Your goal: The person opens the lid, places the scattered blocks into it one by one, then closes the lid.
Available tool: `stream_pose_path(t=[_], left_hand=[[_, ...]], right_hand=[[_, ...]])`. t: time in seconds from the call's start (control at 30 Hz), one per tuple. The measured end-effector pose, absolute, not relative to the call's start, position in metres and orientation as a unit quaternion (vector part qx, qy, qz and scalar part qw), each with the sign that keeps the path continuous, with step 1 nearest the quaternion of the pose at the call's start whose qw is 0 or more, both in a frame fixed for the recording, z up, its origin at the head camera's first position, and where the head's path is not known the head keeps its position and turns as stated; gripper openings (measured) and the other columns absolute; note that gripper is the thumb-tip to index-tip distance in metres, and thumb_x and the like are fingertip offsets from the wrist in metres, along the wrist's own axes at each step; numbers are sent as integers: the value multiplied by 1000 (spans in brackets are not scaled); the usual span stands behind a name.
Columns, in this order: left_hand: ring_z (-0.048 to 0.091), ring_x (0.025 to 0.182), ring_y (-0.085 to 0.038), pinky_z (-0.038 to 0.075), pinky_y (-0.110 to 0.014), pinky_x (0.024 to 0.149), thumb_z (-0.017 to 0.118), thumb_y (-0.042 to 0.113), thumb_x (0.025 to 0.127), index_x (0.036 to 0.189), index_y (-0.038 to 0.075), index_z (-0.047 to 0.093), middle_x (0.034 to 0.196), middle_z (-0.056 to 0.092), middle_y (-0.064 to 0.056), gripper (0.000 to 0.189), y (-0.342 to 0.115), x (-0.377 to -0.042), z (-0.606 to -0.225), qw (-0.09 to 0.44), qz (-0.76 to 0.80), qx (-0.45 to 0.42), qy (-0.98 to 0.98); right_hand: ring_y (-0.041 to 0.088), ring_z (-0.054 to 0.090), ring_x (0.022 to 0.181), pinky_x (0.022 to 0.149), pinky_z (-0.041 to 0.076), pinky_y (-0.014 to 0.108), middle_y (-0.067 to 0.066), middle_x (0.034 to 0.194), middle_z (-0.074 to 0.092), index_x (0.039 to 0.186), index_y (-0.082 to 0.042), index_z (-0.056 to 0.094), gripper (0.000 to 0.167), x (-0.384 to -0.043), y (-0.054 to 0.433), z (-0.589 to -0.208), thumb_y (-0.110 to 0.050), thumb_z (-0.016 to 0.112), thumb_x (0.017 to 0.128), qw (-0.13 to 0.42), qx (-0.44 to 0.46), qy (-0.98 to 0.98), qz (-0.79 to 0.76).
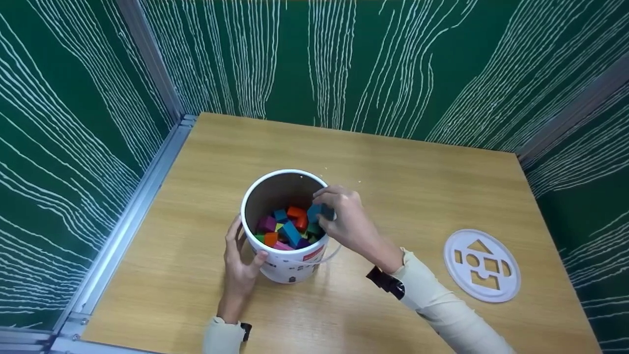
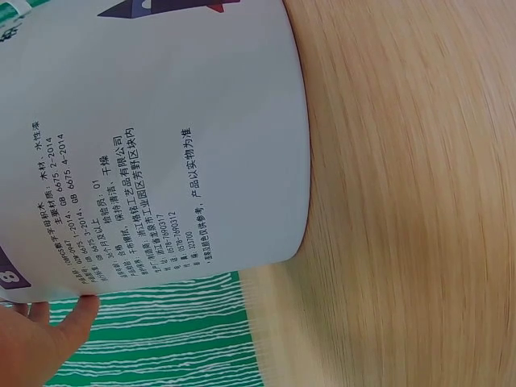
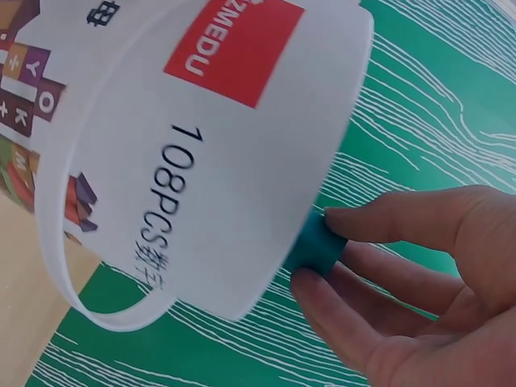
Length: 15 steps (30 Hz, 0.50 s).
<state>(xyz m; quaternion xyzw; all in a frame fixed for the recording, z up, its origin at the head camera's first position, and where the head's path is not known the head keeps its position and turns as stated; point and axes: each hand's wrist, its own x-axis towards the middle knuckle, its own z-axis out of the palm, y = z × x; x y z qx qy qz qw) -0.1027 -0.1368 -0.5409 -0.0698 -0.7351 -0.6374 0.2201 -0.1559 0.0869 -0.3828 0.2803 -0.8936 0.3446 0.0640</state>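
A white printed bucket (image 1: 290, 273) stands on the table, full of loose coloured blocks (image 1: 291, 233) in blue, orange, purple, green and pink. My left hand (image 1: 240, 269) grips its left side near the rim, thumb at the front and fingers along the wall. In the left wrist view, the thumb and fingertips lie against the printed bucket wall. At the right of the rim, my right hand (image 1: 348, 219) pinches a teal block (image 3: 319, 244) between thumb and fingers. Part of that block is hidden behind the rim in the right wrist view.
A round white lid (image 1: 464, 281) with cut-out shapes lies on the table to the right. The bucket's white handle (image 1: 330, 256) hangs down at its right front. Green panels with white lines (image 1: 295, 59) and metal frame bars (image 1: 162, 162) surround the wooden table (image 1: 393, 314).
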Motion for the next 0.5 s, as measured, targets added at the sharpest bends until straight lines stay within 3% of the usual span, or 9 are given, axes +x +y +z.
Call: stream_pose_path(t=[0.5], left_hand=[[29, 135, -24, 32, -53, 105, 69, 14, 77, 146, 11, 27, 150, 32, -5, 81, -136, -101, -540, 245, -627, -83, -735]], right_hand=[[20, 62, 89, 78, 54, 27, 10, 101, 67, 92, -4, 73, 18, -158, 78, -400, 4, 72, 76, 52, 336, -878, 337]])
